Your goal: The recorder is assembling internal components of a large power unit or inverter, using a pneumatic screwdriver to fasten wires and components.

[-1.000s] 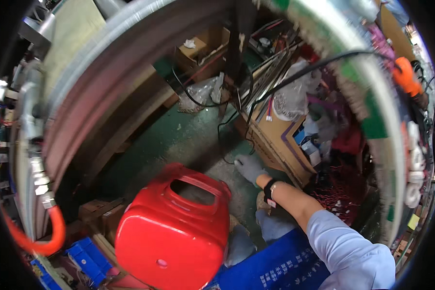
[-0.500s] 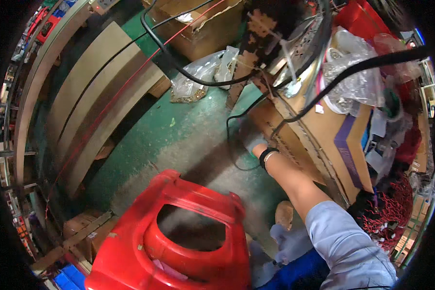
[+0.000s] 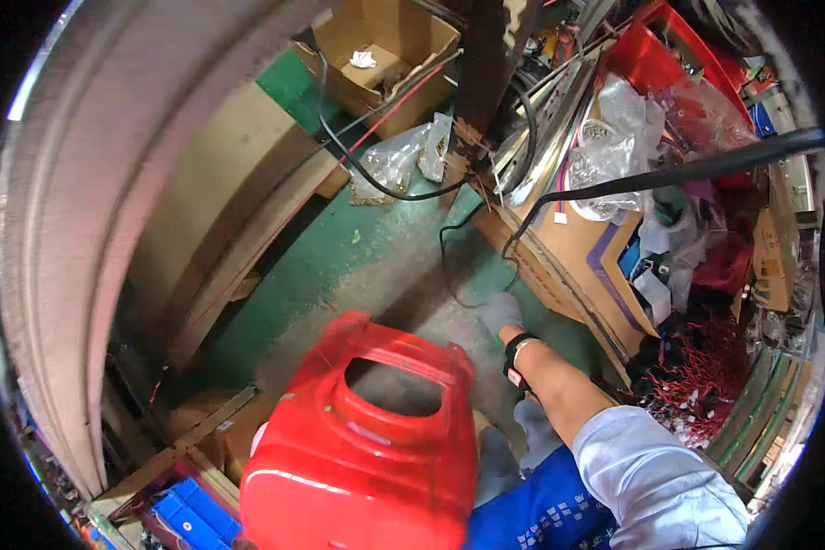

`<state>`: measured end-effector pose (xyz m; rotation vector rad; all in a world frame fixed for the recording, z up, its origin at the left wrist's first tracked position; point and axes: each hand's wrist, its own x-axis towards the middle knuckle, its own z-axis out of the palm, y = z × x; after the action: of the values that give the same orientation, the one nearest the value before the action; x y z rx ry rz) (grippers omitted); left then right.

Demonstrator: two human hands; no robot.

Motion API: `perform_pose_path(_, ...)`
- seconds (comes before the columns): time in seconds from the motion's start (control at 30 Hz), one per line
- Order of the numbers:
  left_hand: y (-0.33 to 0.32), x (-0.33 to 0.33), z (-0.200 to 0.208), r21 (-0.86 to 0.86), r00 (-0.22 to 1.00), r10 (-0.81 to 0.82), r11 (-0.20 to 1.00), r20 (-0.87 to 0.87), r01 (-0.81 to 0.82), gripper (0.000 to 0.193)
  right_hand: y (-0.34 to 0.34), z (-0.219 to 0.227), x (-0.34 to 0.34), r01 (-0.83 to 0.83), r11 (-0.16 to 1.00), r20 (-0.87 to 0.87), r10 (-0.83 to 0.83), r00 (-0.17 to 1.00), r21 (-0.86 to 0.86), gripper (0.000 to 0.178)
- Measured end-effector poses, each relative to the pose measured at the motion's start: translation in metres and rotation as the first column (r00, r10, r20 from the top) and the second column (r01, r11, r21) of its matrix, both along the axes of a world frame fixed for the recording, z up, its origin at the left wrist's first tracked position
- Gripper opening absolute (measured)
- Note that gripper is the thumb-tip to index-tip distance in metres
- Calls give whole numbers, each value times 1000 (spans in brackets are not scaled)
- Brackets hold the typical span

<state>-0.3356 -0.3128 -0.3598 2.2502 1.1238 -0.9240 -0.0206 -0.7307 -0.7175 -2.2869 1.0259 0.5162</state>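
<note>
My right hand (image 3: 500, 313), in a grey glove with a black band at the wrist, hangs over the floor beside the large cardboard box (image 3: 559, 291). Its fingers point away from me and are blurred, so I cannot see whether anything is in them. Left of that arm, close to me, is a red plastic chair (image 3: 357, 477) with a rounded opening in its backrest. A small pale patch (image 3: 258, 438) shows at the chair's left edge; I cannot make out what it is. My left hand does not show.
Black cables (image 3: 687, 170) cross above the box, where plastic bags (image 3: 605, 156) lie. Bags of small parts (image 3: 390, 165) rest on the green floor near an open carton (image 3: 390, 69). Red wires (image 3: 701, 371) heap at right; a blue bin (image 3: 192, 513) stands lower left.
My view has shifted, and a pale curved edge now fills the left side. My right hand has drawn back toward me from the box's side. The red chair appears farther right and turned.
</note>
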Motion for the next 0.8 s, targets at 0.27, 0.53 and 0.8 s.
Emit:
perform_pose_path(0.27,6,-20,6,13,999,17,1000,-43,-16,67,20,-64,-46,-251,964,-103,259,960,86,26)
perform_pose_path(0.53,4,-21,5,73,995,22,997,-98,-14,63,74,-116,-40,-263,964,-16,262,965,-28,19)
perform_pose_path(0.8,11,-22,26,5,998,8,1000,-64,-8,60,58,17,-40,-107,983,-23,112,993,148,30)
